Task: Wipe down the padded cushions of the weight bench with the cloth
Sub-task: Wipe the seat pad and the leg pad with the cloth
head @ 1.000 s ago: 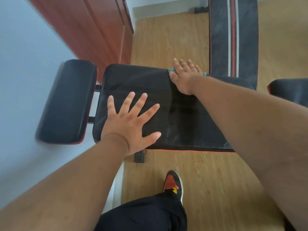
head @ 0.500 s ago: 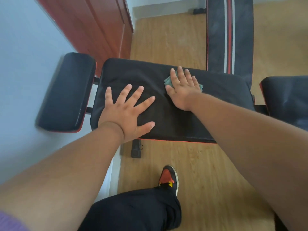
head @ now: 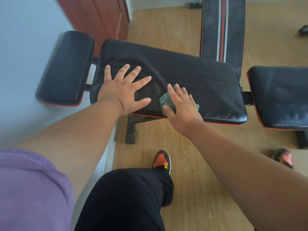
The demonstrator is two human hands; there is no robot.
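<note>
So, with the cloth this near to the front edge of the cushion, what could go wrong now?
1. The cloth lies loose under the flat right hand and may slip off the middle cushion.
2. The left hand covers a patch that could be missed.
3. The side cushions may be forgotten.

The one camera sits on my head, looking steeply down and forward past my arms. It is close over the middle bench cushion (head: 175, 77), with the wooden floor (head: 200, 164) and my shoe (head: 162, 160) below.
</note>
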